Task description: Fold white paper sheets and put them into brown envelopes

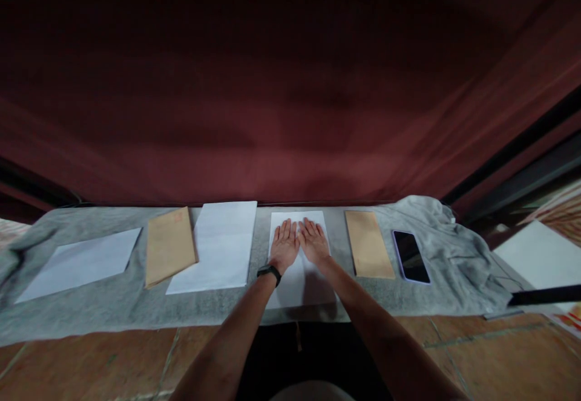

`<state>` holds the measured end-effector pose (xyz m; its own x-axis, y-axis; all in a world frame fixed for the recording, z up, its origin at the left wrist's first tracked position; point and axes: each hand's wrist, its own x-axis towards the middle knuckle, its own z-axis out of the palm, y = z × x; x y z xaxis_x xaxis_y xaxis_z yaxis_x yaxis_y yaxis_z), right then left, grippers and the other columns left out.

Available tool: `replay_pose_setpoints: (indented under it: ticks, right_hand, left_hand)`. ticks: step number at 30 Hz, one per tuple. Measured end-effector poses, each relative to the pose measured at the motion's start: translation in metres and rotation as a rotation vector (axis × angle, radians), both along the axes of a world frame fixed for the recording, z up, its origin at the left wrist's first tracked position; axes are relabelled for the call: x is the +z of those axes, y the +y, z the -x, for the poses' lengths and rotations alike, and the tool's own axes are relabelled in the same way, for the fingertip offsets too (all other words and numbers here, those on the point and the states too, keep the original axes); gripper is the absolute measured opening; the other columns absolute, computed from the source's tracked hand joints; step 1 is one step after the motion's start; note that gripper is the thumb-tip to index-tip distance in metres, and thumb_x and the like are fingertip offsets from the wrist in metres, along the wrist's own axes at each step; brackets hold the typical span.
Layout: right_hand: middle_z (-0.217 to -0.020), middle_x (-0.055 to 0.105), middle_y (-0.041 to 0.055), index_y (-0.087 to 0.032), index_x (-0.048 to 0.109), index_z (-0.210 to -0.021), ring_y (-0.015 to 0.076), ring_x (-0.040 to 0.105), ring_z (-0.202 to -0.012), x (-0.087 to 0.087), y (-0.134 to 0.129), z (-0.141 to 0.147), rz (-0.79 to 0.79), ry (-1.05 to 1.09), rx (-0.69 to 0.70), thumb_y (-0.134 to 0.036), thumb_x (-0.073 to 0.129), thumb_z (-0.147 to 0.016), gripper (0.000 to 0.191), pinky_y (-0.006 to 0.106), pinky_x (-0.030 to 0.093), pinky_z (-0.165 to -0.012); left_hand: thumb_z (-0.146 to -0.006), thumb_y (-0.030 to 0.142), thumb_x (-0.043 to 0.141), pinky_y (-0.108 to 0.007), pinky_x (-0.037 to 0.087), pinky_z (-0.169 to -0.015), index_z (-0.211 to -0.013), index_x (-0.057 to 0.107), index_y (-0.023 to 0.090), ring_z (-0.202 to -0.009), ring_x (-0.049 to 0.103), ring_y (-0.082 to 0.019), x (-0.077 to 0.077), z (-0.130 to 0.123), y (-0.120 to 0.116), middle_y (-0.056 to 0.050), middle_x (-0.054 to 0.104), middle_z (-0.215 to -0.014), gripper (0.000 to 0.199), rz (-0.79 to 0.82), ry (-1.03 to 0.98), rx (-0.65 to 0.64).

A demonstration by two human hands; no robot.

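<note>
A white sheet of paper (290, 295) lies on the grey cloth straight in front of me. Both palms rest on its upper half. My left hand (284, 245), below a dark wristband (269, 273), is flat with fingers stretched out. Beside it my right hand (314, 241) also lies flat, its fingers a little apart, the thumbs close together. Neither hand holds anything. To the left are a stack of white paper (224, 247) and brown envelopes (167, 247) overlapping its edge. On the right lies another brown envelope (370, 245).
A phone (411, 257) lies right of the envelope, near bunched grey cloth (463, 262). At far left is a white sheet (86, 262). A dark red fabric wall (290, 117) rises behind. Brown floor tiles (113, 365) show in front; a white panel (540, 253) stands at far right.
</note>
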<state>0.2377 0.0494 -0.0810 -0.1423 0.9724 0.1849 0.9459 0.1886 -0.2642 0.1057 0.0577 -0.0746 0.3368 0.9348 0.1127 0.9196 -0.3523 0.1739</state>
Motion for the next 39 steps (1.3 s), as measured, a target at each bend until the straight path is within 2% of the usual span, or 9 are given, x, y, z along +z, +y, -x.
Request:
replay_pose_setpoints:
  ticks: [7,13,18,21,25,28,30,34,39]
  right_hand:
    - [-0.161,0.037,0.0164,-0.013,0.041,-0.155,0.0289,0.036,-0.148,-0.009,0.015,-0.024,-0.047,-0.022,-0.130,-0.039,0.033,-0.107,0.055,0.050,0.024,-0.121]
    - [-0.155,0.044,0.0210,-0.005,0.041,-0.153,0.0304,0.040,-0.145,-0.011,0.023,-0.040,-0.085,-0.011,-0.221,-0.039,0.032,-0.106,0.058,0.050,0.025,-0.120]
    - [-0.154,0.045,0.0226,-0.003,0.043,-0.151,0.0317,0.041,-0.145,-0.006,0.017,-0.038,-0.100,0.028,-0.247,-0.035,0.030,-0.105,0.057,0.054,0.025,-0.120]
    - [-0.158,0.040,0.0224,-0.002,0.041,-0.152,0.0322,0.039,-0.146,-0.005,-0.012,-0.021,-0.131,0.050,-0.203,-0.033,0.030,-0.105,0.057,0.055,0.025,-0.120]
    - [-0.159,0.041,0.0168,-0.011,0.042,-0.153,0.0297,0.038,-0.147,-0.008,-0.077,0.005,-0.121,0.054,-0.025,-0.035,0.038,-0.104,0.055,0.051,0.028,-0.120]
    - [-0.159,0.041,0.0164,-0.012,0.043,-0.153,0.0302,0.036,-0.148,-0.006,-0.116,0.010,-0.110,0.034,-0.040,-0.036,0.041,-0.103,0.055,0.052,0.025,-0.122]
    - [-0.159,0.040,0.0182,-0.011,0.043,-0.153,0.0313,0.036,-0.148,-0.004,-0.129,0.005,-0.119,0.025,-0.084,-0.036,0.042,-0.103,0.056,0.052,0.025,-0.121]
    - [-0.159,0.038,0.0198,-0.010,0.041,-0.154,0.0322,0.037,-0.148,-0.005,-0.134,-0.005,-0.141,0.022,-0.124,-0.034,0.043,-0.103,0.056,0.053,0.028,-0.120]
    - [-0.162,0.033,0.0182,-0.012,0.039,-0.156,0.0326,0.034,-0.150,-0.006,-0.133,-0.007,-0.114,0.015,-0.107,-0.032,0.042,-0.103,0.056,0.054,0.029,-0.119]
  left_hand:
    - [-0.104,0.042,0.028,-0.044,0.021,-0.126,-0.156,0.033,0.002,-0.154,0.024,-0.028,-0.001,0.012,0.012,-0.020,0.031,-0.163,0.066,-0.019,-0.008,0.162]
    - [-0.104,0.039,0.028,-0.047,0.022,-0.125,-0.155,0.034,0.000,-0.153,0.026,-0.030,-0.003,0.023,0.021,-0.022,0.033,-0.162,0.065,-0.037,-0.028,0.269]
    - [-0.104,0.039,0.026,-0.046,0.021,-0.125,-0.156,0.032,0.002,-0.154,0.025,-0.029,-0.003,0.028,0.023,-0.019,0.032,-0.163,0.064,0.010,-0.036,0.271]
    - [-0.103,0.038,0.026,-0.047,0.021,-0.125,-0.156,0.032,0.004,-0.153,0.026,-0.029,-0.003,0.027,0.021,-0.019,0.032,-0.163,0.064,0.001,-0.052,0.278]
    - [-0.104,0.037,0.024,-0.048,0.020,-0.125,-0.156,0.031,0.003,-0.154,0.025,-0.029,-0.003,0.027,0.020,-0.020,0.033,-0.162,0.063,-0.018,-0.079,0.264]
    - [-0.104,0.038,0.025,-0.048,0.021,-0.125,-0.156,0.033,0.002,-0.154,0.025,-0.029,0.002,0.031,0.022,-0.020,0.035,-0.161,0.064,0.012,-0.087,0.248]
    - [-0.103,0.039,0.026,-0.048,0.022,-0.125,-0.155,0.034,0.001,-0.153,0.026,-0.030,0.006,0.032,0.019,-0.022,0.036,-0.161,0.064,0.019,-0.084,0.245]
    - [-0.105,0.039,0.023,-0.050,0.025,-0.124,-0.155,0.034,0.004,-0.153,0.026,-0.029,0.007,0.024,-0.021,-0.021,0.037,-0.160,0.062,-0.061,-0.129,0.202]
    - [-0.106,0.037,0.028,-0.046,0.030,-0.124,-0.159,0.028,0.013,-0.154,0.026,-0.023,-0.004,0.006,-0.111,-0.013,0.034,-0.164,0.058,-0.109,-0.132,-0.132]
